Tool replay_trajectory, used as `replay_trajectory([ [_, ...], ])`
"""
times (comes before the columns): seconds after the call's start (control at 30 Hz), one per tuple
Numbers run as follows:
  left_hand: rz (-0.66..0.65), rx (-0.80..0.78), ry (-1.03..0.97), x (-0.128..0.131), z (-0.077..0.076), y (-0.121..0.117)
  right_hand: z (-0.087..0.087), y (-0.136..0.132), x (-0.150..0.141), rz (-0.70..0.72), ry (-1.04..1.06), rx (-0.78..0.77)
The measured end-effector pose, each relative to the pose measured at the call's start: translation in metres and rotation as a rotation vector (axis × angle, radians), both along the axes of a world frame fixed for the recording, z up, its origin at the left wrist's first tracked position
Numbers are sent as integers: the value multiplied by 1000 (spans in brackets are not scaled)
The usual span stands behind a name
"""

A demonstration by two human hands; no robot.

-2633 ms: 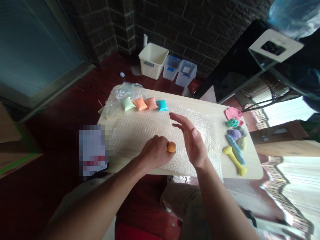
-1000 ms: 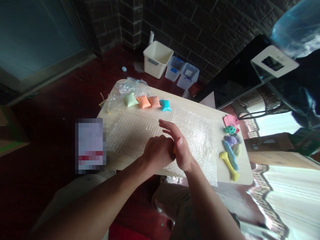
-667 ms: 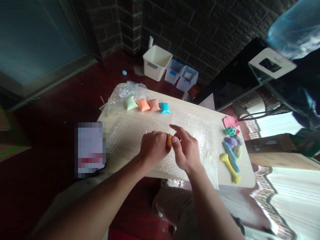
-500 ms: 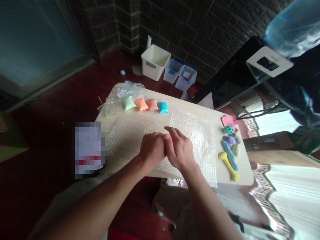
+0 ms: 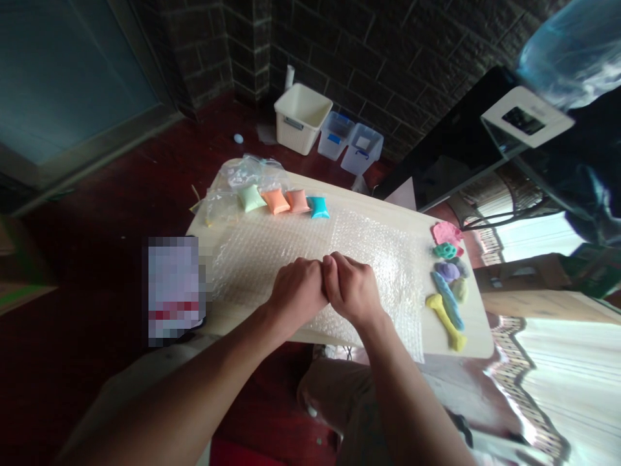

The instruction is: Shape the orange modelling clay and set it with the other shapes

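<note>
My left hand (image 5: 299, 289) and my right hand (image 5: 352, 287) are pressed against each other above the bubble wrap (image 5: 252, 252). Both have their fingers curled in. Whatever may be inside them is hidden from view. Beyond the hands, along the far edge, lie a pale green packet (image 5: 251, 199), two orange packets (image 5: 276, 202) and a turquoise packet (image 5: 319, 207).
Shaped clay pieces line the table's right end: a pink one (image 5: 447, 234), a green one (image 5: 445, 250), a purple one (image 5: 447, 270), a blue strip (image 5: 447, 300) and a yellow bone shape (image 5: 446, 322). Clear plastic bags (image 5: 252, 171) lie far left. A white bin (image 5: 301, 120) stands behind.
The right hand's fingers, stretched out before, have curled in, and that hand is now closed against the left one. The packets and clay pieces have stayed in place.
</note>
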State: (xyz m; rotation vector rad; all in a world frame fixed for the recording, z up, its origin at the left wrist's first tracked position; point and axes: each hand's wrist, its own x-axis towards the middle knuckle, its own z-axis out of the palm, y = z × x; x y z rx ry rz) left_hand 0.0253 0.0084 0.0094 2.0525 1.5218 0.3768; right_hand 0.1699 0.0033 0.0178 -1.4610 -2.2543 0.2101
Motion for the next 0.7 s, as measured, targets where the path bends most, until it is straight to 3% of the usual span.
replay_trajectory([
  [0.13, -37, -46, -80, -6, 0, 2, -1, 4, 9, -59, 98, -38],
  [0.23, -70, -43, -40, -8, -1, 3, 1, 4, 12, -22, 182, -113],
  [0.43, -76, -15, -2, -4, 0, 0, -1, 4, 7, -38, 231, -11],
  [0.57, -62, -26, 26, -3, 2, 0, -4, 5, 8, -84, 262, -51],
  [0.7, -85, 7, 17, -6, 1, 2, 1, 4, 11, -17, 250, -79],
])
